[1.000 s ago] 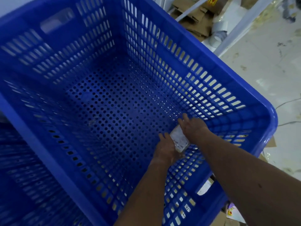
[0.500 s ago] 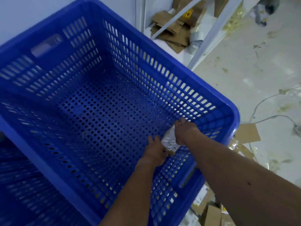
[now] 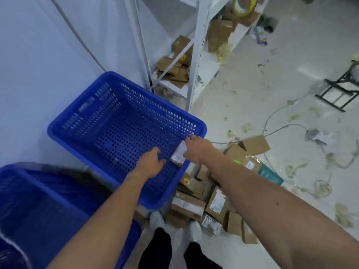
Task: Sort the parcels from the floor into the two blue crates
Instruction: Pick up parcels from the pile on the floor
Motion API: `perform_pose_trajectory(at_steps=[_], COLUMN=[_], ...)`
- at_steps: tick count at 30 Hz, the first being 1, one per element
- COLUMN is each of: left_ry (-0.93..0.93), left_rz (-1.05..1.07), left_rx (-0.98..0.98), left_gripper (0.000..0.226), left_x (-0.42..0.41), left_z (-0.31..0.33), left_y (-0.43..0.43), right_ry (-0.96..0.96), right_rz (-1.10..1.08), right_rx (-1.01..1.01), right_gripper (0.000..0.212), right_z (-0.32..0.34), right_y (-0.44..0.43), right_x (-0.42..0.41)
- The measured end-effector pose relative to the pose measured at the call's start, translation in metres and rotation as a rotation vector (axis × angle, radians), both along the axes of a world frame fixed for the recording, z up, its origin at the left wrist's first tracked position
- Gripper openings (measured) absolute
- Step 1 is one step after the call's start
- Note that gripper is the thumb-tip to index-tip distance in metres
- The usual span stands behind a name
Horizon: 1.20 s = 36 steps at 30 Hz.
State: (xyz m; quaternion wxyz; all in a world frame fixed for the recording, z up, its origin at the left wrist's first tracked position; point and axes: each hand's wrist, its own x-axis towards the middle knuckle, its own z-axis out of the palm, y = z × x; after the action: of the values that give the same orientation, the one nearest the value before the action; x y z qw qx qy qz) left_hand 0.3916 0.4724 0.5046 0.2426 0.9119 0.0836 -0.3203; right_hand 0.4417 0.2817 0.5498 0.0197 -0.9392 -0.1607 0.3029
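**Setting the small parcel down in the far crate**

Nearest me, on the near-left side of the far crate, sits the second blue crate. I leave that one alone for this piece. The heap of floor parcels lies outside the far crate, against its near-right corner, waiting its turn.

My left hand hovers over the far crate's perforated floor, close to its front wall. Its fingers are loosely spread and hold nothing. Just to the right of it, inside the far crate and leaning on its right wall, is the small parcel, label facing up and tilted.

My right hand reaches in over that same wall and touches the parcel's right edge. The fingers stretch toward the rim and the thumb is hidden. I cannot tell whether I am pinching the parcel or only steadying it.

To finish this well, I think I should ease the parcel down until it lies flat on the far crate's floor before I let go. If I release it on a lean, it may slide or stand on edge. Keeping it tucked by the right wall should leave room for the bigger boxes. My left hand can press it flat. Then both hands should lift straight up, clear of the rim.

Beyond the far crate stands the white shelf rack, which plays no part here.
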Motion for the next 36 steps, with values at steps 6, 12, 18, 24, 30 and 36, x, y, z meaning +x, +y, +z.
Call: perform_pose_trajectory(at_steps=[6, 12, 18, 24, 30, 36], left_ry=[-0.108, -0.195, -0.241, -0.22, -0.152, -0.104], left_rz=[-0.025, -0.088, -0.157, -0.262, -0.32, -0.487], left_rx=[0.091, 0.097, 0.043, -0.005, -0.08, -0.057], left_gripper=[0.041, 0.038, 0.032, 0.033, 0.024, 0.039], left_x=[-0.049, -0.089, -0.133, -0.202, -0.251, -0.288], left_z=[0.096, 0.138, 0.139, 0.114, 0.107, 0.105], left_y=[-0.016, -0.053, -0.079, -0.107, -0.155, -0.221], right_ry=[-0.039, -0.007, -0.059, 0.029, 0.072, 0.048], right_rz=[-0.037, -0.145, -0.21, -0.376, -0.507, -0.613], right_rx=[-0.003, -0.057, -0.146, -0.128, -0.146, -0.122], right_gripper=[0.051, 0.052, 0.049, 0.045, 0.045, 0.041], right_z=[0.067, 0.093, 0.093, 0.076, 0.078, 0.076], right_y=[-0.067, -0.129, -0.175, -0.202, -0.237, -0.277], right_x=[-0.052, -0.119, -0.2, -0.309, -0.395, -0.448])
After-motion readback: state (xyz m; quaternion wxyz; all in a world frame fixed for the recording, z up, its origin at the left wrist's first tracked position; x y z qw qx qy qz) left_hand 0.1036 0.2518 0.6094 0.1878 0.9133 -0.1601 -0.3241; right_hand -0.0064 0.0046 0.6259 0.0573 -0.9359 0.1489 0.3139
